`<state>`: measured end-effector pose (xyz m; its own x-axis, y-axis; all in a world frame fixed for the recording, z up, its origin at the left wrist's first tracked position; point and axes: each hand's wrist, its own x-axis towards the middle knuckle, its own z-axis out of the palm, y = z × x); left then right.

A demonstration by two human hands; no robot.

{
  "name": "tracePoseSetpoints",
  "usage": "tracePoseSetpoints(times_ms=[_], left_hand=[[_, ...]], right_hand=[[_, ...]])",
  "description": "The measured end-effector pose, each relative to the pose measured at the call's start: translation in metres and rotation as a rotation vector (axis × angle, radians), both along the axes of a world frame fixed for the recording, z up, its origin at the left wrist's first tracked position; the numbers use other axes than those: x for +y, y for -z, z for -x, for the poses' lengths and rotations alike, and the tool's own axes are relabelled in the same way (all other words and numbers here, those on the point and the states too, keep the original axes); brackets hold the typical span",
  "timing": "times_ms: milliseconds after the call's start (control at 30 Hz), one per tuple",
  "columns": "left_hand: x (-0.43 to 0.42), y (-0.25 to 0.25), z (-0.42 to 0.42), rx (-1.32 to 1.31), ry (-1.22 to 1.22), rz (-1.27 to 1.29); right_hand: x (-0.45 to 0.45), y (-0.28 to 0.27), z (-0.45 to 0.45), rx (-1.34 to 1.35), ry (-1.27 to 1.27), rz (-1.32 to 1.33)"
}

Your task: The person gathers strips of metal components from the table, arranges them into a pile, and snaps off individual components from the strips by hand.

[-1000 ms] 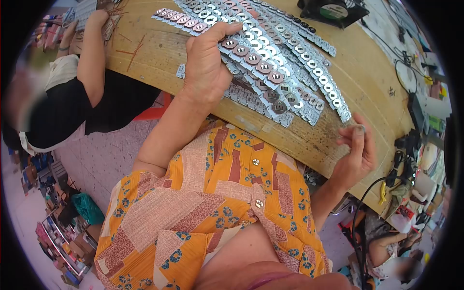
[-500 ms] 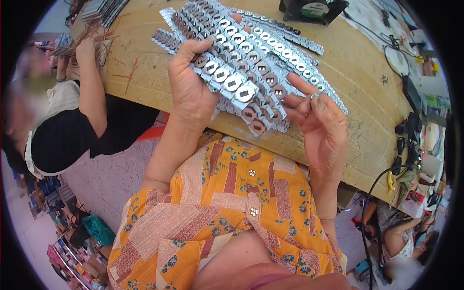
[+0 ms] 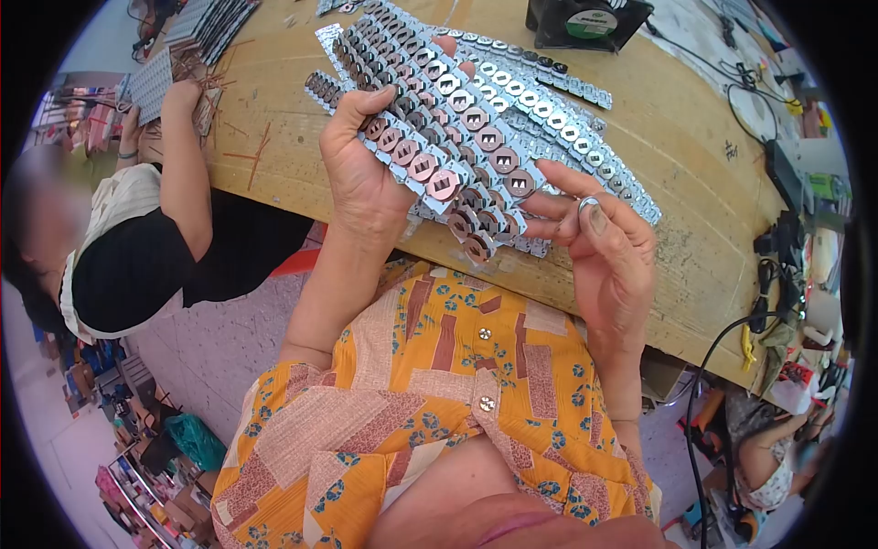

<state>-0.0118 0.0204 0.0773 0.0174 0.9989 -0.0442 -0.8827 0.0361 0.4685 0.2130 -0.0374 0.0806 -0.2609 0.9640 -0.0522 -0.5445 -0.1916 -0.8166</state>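
My left hand (image 3: 364, 174) is wrapped around a fanned bundle of strips of small boards (image 3: 437, 114), each strip carrying a row of round metal discs. Its thumb lies on top, while other fingertips show at the far side. Between thumb and forefinger, my right hand (image 3: 613, 242) pinches a small shiny round disc (image 3: 586, 203), seen nearly edge-on. Other fingers of that hand reach to the right edge of the bundle. Beneath and behind the bundle, more disc-covered strips (image 3: 572, 133) lie on the wooden table (image 3: 690, 210).
A black fan (image 3: 590, 20) stands at the back of the table. Cables (image 3: 732, 73) and a black adapter (image 3: 782, 169) lie at right. At left, a co-worker's hand (image 3: 183, 96) is beside stacked panels (image 3: 206, 27) and thin brown strips (image 3: 261, 151).
The bundle has tilted slightly in my left hand, and the shine on its discs has shifted. My right hand has moved a little down. The co-worker now holds up a panel.
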Motion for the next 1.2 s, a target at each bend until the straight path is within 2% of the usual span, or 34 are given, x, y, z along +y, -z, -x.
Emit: tracePoseSetpoints(times_ms=[367,567,667,767,800,900,967,1033,1167,1200], left_hand=[[0.007,-0.001,-0.004,-0.023,0.048,-0.024],[0.006,0.001,-0.01,-0.026,0.054,-0.007],[0.007,0.004,-0.011,-0.026,0.078,-0.042],[0.006,0.005,-0.007,0.106,0.165,-0.088],[0.005,0.0,-0.009,-0.014,0.118,-0.028],[0.003,0.005,0.0,0.048,0.022,0.127],[0.004,0.013,0.01,0.022,0.039,0.168],[0.002,0.01,0.01,0.017,0.052,0.214],[-0.002,0.006,0.002,-0.147,0.158,0.06],[-0.003,0.003,-0.001,0.038,0.133,0.097]], right_hand=[[-0.001,0.0,-0.002,0.009,0.037,0.036],[0.007,-0.017,0.013,-0.227,0.104,0.011],[0.014,-0.01,0.01,-0.314,0.039,-0.058],[0.018,-0.013,0.016,-0.303,0.113,-0.1],[0.019,-0.013,0.016,-0.303,0.125,-0.109],[0.021,-0.012,0.013,-0.342,0.156,-0.141],[0.024,-0.013,0.007,-0.417,0.167,-0.169],[0.026,-0.016,0.009,-0.379,0.196,-0.15],[0.03,-0.015,0.003,-0.426,0.286,-0.129],[0.032,-0.016,0.001,-0.443,0.302,-0.119]])
